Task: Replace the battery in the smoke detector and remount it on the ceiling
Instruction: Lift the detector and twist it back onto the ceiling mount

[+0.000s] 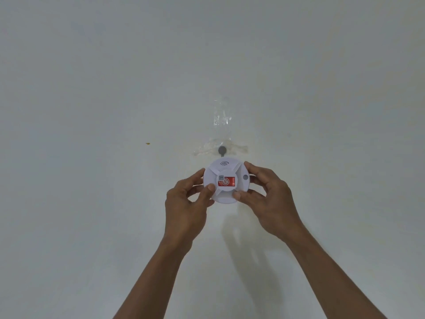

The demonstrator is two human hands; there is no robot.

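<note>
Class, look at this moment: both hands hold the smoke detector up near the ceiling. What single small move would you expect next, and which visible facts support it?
Probably raise the smoke detector slightly up and forward onto the grey mount. Left hand and right hand grip its rim, its face points at the camera, and the mount, ringed by clear tape, shows just beyond its far edge, uncovered.

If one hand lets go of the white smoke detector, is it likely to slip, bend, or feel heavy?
The smoke detector looks like rigid moulded plastic, so bending seems unlikely. It is probably light: fingertips of the left hand and right hand alone carry it. Its smooth round rim may slip.
</note>
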